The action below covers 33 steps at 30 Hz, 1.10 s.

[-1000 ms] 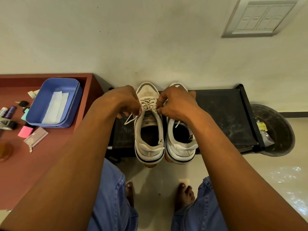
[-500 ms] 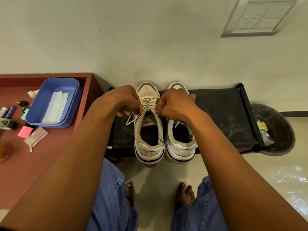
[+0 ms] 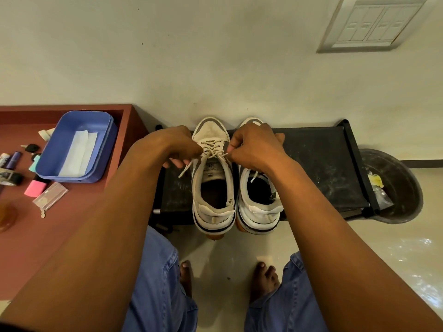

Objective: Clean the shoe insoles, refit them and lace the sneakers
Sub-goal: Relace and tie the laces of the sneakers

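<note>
My two sneakers sit side by side on a black shelf (image 3: 323,164) in the middle of the frame, toes against the wall and heels toward me, hanging a little over the shelf's near edge. My hands meet over the left sneaker (image 3: 212,188), the one nearer the centre-left of the frame. My left hand (image 3: 172,146) has its fingers curled tight, pinching one end of the lace (image 3: 212,149), and the loose tip of that end trails down toward the lower left of the shoe. My right hand (image 3: 254,148) is curled the same way, thumb and forefinger pinched on the other end of the lace right at the shoe's right edge. Between my hands the lace crosses over the tongue in a few rows near the toe. The right sneaker (image 3: 260,200) stands touching the first one, its front half hidden under my right hand, and a short lace tip shows inside its opening.

At the left of the frame a red-brown table (image 3: 72,224) carries a blue tub (image 3: 105,149) with a white cloth (image 3: 78,154) lying in it, plus small bits and pieces beside it. At the right edge a dark round bin (image 3: 407,195) stands on the floor just beside the shelf. My bare feet and blue jeans (image 3: 160,283) fill the bottom of the frame.
</note>
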Each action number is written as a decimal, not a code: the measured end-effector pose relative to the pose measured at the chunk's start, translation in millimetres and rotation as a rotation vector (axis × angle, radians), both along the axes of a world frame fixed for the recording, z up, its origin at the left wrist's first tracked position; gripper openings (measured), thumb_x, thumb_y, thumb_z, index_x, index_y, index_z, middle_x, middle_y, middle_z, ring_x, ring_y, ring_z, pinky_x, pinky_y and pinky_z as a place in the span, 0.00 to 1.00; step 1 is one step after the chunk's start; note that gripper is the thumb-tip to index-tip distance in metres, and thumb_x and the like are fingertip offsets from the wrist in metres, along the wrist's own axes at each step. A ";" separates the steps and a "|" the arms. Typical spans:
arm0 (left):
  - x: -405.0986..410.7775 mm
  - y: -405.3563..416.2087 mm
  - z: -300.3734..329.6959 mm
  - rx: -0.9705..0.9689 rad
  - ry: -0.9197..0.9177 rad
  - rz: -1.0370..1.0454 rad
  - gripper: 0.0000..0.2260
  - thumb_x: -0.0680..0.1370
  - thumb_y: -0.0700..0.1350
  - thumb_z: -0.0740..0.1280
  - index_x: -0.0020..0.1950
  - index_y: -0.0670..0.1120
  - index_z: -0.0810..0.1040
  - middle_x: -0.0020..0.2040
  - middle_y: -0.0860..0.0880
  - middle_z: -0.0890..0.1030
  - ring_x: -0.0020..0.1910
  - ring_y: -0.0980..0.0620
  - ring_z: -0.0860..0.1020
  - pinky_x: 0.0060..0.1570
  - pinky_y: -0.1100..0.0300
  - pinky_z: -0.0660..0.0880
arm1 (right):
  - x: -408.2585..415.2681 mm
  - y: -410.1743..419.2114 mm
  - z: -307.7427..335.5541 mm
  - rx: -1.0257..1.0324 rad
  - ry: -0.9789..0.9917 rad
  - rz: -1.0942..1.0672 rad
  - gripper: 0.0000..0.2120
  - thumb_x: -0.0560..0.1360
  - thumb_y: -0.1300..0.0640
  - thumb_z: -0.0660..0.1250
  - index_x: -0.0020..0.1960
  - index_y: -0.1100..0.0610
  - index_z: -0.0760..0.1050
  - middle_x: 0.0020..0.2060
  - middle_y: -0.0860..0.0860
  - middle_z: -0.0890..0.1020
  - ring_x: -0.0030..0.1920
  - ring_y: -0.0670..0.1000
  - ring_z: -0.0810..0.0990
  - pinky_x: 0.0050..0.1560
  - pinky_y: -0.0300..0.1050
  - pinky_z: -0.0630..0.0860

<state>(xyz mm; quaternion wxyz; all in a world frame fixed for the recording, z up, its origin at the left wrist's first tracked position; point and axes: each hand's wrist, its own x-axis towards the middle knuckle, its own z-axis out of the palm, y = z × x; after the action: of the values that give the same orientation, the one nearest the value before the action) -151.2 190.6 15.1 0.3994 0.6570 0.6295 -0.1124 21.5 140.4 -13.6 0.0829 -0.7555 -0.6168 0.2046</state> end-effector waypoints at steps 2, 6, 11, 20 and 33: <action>-2.0 2.3 0.0 0.052 -0.003 0.025 0.10 0.83 0.48 0.65 0.58 0.43 0.79 0.49 0.45 0.84 0.45 0.51 0.83 0.49 0.51 0.80 | 1.6 -0.3 0.1 0.024 0.001 -0.029 0.04 0.70 0.51 0.68 0.41 0.46 0.83 0.42 0.45 0.82 0.57 0.54 0.75 0.62 0.60 0.66; -2.8 3.4 1.2 0.152 0.018 0.053 0.08 0.82 0.43 0.64 0.58 0.41 0.79 0.51 0.42 0.84 0.51 0.45 0.84 0.54 0.48 0.80 | 3.8 0.1 0.1 0.063 0.012 -0.096 0.06 0.71 0.53 0.66 0.43 0.47 0.82 0.46 0.45 0.81 0.62 0.55 0.71 0.58 0.57 0.64; -2.0 0.4 4.3 0.285 0.103 0.043 0.08 0.80 0.42 0.64 0.59 0.44 0.76 0.51 0.43 0.80 0.50 0.44 0.79 0.48 0.51 0.76 | 6.7 0.4 1.1 0.102 0.039 -0.160 0.06 0.73 0.54 0.67 0.43 0.47 0.82 0.47 0.44 0.81 0.61 0.55 0.72 0.53 0.53 0.60; -1.0 0.4 3.8 0.305 0.125 0.008 0.09 0.79 0.40 0.65 0.60 0.44 0.76 0.52 0.43 0.78 0.51 0.45 0.77 0.55 0.48 0.78 | 5.9 -1.7 2.6 0.144 0.042 -0.177 0.05 0.73 0.53 0.68 0.46 0.45 0.82 0.50 0.44 0.80 0.61 0.54 0.73 0.53 0.52 0.61; -2.3 1.9 -2.8 0.311 0.026 0.149 0.03 0.78 0.39 0.67 0.48 0.43 0.81 0.35 0.47 0.87 0.40 0.47 0.87 0.52 0.46 0.83 | 0.6 -4.1 7.3 0.176 0.228 -0.266 0.07 0.69 0.60 0.68 0.42 0.49 0.81 0.37 0.46 0.84 0.39 0.50 0.84 0.39 0.42 0.79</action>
<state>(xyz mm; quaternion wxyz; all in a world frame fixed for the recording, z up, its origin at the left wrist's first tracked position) -153.5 192.5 12.2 0.2919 0.6609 0.6913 0.0079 22.1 136.3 -6.3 0.2445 -0.7922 -0.5135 0.2212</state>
